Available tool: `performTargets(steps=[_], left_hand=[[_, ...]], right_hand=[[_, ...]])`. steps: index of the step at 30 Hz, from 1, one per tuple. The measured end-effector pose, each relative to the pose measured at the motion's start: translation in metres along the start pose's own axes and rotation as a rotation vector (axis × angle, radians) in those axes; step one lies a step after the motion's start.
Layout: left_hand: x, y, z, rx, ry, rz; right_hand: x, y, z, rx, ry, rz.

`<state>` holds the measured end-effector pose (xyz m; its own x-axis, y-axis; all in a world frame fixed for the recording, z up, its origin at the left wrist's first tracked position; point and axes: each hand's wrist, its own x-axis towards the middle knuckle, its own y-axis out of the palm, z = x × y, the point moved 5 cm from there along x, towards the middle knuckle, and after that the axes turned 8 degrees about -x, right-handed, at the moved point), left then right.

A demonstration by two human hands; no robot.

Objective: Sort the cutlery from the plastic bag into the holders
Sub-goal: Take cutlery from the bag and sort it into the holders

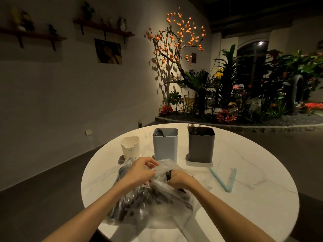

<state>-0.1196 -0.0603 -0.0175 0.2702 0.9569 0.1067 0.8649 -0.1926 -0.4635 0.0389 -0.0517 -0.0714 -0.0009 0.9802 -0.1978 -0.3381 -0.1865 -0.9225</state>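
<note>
— Where's the plastic bag [150,205]?

— On the near side of the round marble table [253,194], crumpled, with dark cutlery [132,203] showing through it.

— And the hands?

— The left hand [139,170] pinches the bag's upper edge. The right hand [180,179] is curled around a dark utensil handle [169,174] at the bag's mouth.

— The holders?

— Three stand beyond the bag: a short white holder [129,146], a light blue holder [165,145] and a grey holder [201,145], the last two with utensils in them. A pale blue bag clip [225,180] lies open to the right.
</note>
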Motion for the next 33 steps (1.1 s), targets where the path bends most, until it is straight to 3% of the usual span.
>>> performTargets(steps=[8,17,25,28,33], left_hand=[[0.009,0.002,-0.018,-0.1,0.082,-0.066],[0.022,0.013,-0.036,-0.184,0.104,-0.058],[0.018,0.023,-0.025,-0.172,0.052,0.044],[0.019,0.012,-0.021,-0.159,0.039,0.001],[0.023,0.004,-0.021,-0.166,0.064,-0.067]], right_hand=[[0.0,-0.042,0.009,-0.126,-0.051,-0.076],[-0.012,-0.051,-0.003,0.124,-0.096,-0.072],[-0.01,-0.014,0.001,-0.115,-0.182,-0.125],[-0.004,-0.024,0.007,0.018,-0.15,-0.029],[-0.01,-0.057,0.009,-0.064,-0.067,0.025]])
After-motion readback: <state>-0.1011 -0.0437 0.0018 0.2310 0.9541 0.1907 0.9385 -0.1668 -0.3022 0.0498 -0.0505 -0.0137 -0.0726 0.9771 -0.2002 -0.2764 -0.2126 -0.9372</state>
